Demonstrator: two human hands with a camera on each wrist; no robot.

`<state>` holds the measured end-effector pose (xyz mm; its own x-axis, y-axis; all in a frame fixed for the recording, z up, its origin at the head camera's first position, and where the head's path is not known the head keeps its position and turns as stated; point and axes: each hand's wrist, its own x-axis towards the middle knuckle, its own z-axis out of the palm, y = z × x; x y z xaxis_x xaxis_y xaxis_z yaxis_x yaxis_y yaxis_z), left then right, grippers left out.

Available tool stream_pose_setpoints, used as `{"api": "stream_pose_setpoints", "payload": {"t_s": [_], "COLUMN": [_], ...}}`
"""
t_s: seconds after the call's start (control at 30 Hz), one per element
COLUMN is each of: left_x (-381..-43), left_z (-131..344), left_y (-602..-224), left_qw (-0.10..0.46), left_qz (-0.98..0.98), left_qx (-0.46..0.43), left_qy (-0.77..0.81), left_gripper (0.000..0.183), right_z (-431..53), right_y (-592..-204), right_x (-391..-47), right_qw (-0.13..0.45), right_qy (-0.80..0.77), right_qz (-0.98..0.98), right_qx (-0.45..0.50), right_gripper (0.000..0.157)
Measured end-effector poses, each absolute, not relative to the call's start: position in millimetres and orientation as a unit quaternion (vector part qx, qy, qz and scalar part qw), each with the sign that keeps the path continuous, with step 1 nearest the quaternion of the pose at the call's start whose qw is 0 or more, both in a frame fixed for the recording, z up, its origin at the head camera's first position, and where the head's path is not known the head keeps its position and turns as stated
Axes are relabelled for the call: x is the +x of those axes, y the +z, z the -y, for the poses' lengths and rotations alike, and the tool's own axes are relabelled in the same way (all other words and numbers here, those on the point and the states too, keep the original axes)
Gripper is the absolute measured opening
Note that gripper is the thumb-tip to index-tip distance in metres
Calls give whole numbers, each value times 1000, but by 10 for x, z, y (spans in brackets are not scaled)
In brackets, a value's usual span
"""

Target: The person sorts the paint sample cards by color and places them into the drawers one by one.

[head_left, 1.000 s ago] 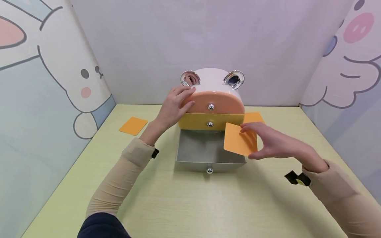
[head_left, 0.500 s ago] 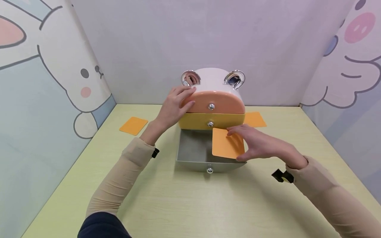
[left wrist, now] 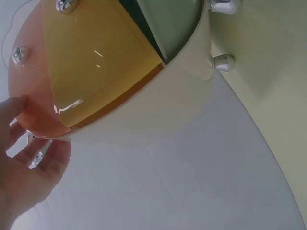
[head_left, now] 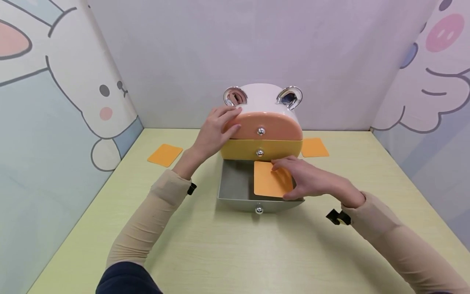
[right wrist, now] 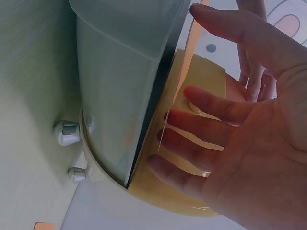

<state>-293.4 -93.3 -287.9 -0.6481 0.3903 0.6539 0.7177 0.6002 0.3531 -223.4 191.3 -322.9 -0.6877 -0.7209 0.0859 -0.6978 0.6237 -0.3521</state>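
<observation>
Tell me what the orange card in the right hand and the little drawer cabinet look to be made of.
The orange card, held by the right hand, looks like thin matte plastic or stiff card: flat, rounded corners, edge-on very slim. The drawer cabinet looks like glossy moulded plastic, with highlights on the peach front; the knobs look chromed.
</observation>
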Motion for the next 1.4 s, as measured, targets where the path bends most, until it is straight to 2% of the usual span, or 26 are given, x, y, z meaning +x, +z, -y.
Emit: {"api": "stream_pose_setpoints", "payload": {"t_s": [0.23, 0.37, 0.57, 0.63, 0.73, 0.83, 0.97, 1.13, 1.4], "left_x": [-2933, -2931, -2930, -2930, -2931, -2939, -2942, -2938, -2949], "left_z": [937, 935, 939, 946, 964, 986, 1004, 1011, 1006], "left_y": [-2884, -2884, -2895, -2895, -2888, -2884, -2897, -2911, -2897], "left_qw": [266, 269, 274, 273, 273, 274, 272, 274, 277], "left_qz": [854, 853, 851, 852, 854, 856, 857, 855, 854], "left_qx": [-324, -323, -325, -324, -321, -317, -315, -317, -320], "left_qy": [-309, -309, -308, -306, -305, -303, -304, -307, -303], "left_gripper": [42, 42, 42, 43, 43, 43, 43, 42, 42], "right_z": [-1895, -2002, -2477, -2659, -2873, -3027, -3177, -3227, -3104], "right_y": [-3269, -3223, -3000, -2961, -3026, -3241, -3587, -3826, -3901], "right_x": [-2241, -2249, -2361, -2467, -2704, -3026, -3438, -3743, -3896], "right_qw": [51, 63, 98, 111, 100, 65, 48, 90, 155], "right_qy": [-195, -217, -240, -256, -278, -279, -259, -253, -242], "right_qz": [-897, -893, -883, -880, -896, -923, -947, -950, -943], "right_qx": [-393, -390, -390, -384, -332, -257, -183, -158, -165], "right_gripper": [71, 64, 47, 41, 38, 47, 64, 76, 84]}}
